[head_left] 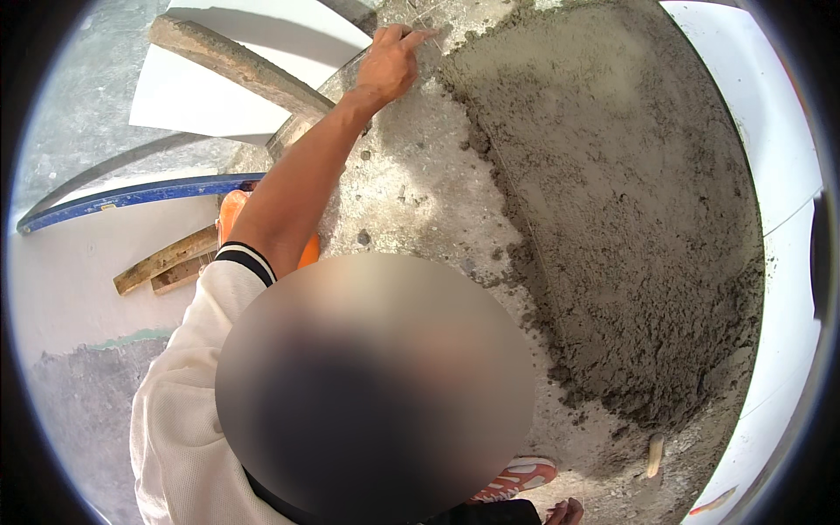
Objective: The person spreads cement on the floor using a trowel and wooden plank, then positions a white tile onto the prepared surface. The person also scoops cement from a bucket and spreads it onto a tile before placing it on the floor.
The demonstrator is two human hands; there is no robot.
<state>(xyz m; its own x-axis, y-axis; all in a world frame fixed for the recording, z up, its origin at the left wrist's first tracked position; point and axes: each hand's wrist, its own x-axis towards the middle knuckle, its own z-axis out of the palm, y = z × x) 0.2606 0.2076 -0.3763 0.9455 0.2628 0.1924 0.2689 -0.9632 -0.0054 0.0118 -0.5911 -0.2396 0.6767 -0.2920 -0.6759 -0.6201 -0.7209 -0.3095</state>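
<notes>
My left hand (389, 61) reaches far forward to the upper edge of a rough concrete floor (411, 192). Its fingers are bunched, with thumb and forefinger pointing right at a thin line there; whether they pinch anything is unclear. A white sleeve with a dark striped cuff covers my upper arm. Only the fingertips of my right hand (564, 512) show at the lower edge, beside an orange and white shoe (518, 477). A wide bed of wet grey mortar (630, 219) lies right of my left hand.
A worn wooden plank (236, 66) lies across a white tile (262, 44) at the upper left. A blue straightedge (131, 197) and wooden pieces (166, 262) lie to the left. A wooden handle (654, 455) sticks out of the mortar's near edge. White tiles (787, 157) border the right.
</notes>
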